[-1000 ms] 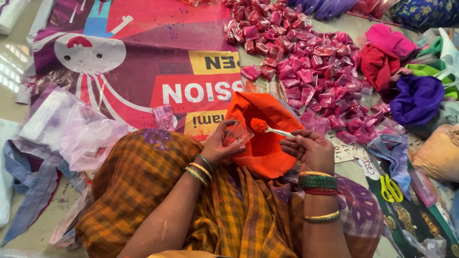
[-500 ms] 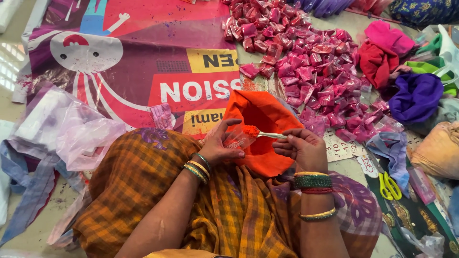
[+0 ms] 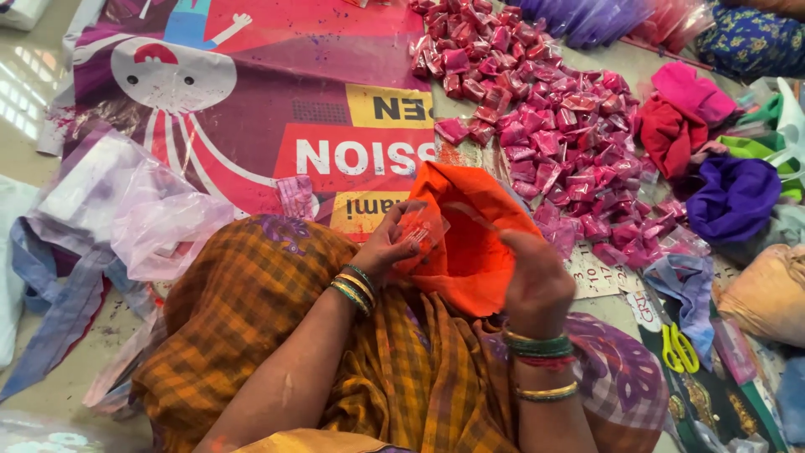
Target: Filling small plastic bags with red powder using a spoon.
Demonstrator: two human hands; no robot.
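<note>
My left hand (image 3: 387, 245) pinches a small clear plastic pouch (image 3: 423, 231) that has orange powder in it, held at the edge of an open orange bag of powder (image 3: 470, 260) in my lap. My right hand (image 3: 535, 277) is curled over the bag's right side with its back toward me. It grips a thin spoon (image 3: 471, 216) whose handle slants across the bag's mouth toward the pouch. The spoon's bowl is blurred. Bangles circle both wrists.
A heap of small pink powder packets (image 3: 553, 126) lies beyond the bag, on and beside a printed banner (image 3: 277, 101). Clear plastic bags (image 3: 142, 210) lie at the left. At the right are red (image 3: 667, 134), purple (image 3: 734, 197) and tan (image 3: 767, 294) bags and yellow scissors (image 3: 677, 348).
The spoon's heap of orange powder, held at the pouch a second ago, is gone. My right hand has dropped lower and turned over the bag. My left hand still holds the pouch.
</note>
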